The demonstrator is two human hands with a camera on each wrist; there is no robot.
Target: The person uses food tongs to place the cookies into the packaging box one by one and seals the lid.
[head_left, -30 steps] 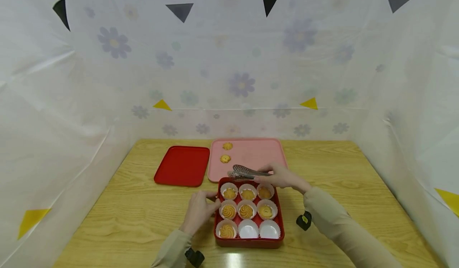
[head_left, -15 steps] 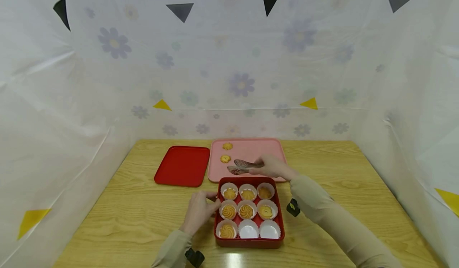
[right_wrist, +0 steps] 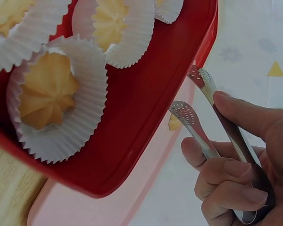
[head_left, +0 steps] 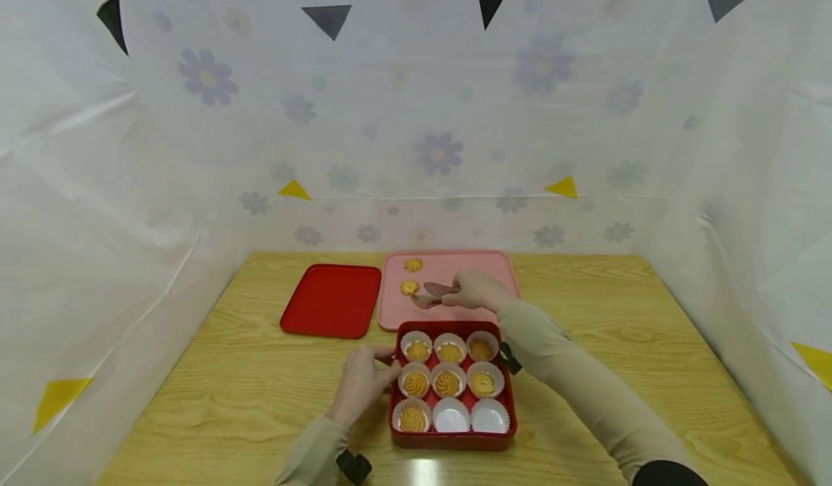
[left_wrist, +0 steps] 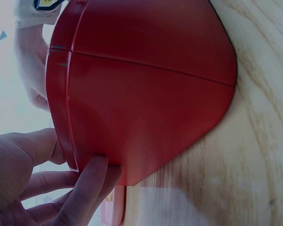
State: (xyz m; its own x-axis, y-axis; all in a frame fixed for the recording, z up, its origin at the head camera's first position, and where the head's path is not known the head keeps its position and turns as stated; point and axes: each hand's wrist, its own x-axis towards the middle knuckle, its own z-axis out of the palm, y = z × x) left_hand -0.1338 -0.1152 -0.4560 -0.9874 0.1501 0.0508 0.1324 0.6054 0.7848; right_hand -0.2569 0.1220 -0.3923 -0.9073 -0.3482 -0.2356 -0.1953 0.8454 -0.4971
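Observation:
My right hand (head_left: 477,291) holds metal tongs (head_left: 438,289) over the pink tray (head_left: 484,262). The tongs' perforated tips stand apart with nothing between them, just right of a ring-shaped cookie (head_left: 409,288); another cookie (head_left: 413,264) lies behind it. In the right wrist view, thumb and curled fingers grip the tongs (right_wrist: 236,136). At the front, a red box (head_left: 455,440) carries rows of white paper cups, several with cookies (head_left: 446,383), two bare (head_left: 451,415) in the front row. My left hand (head_left: 360,381) holds the box's left wall, fingers (left_wrist: 92,174) against its outside.
A flat red tray (head_left: 331,300) lies left of the pink tray on the wooden table (head_left: 260,392). White sheeting (head_left: 416,110) with flower prints encloses the back and sides. The right forearm crosses over the table to the right of the box.
My right hand has moved forward and left from the box's back edge to over the pink tray, and the tongs have spread apart. My left hand and the box stay put.

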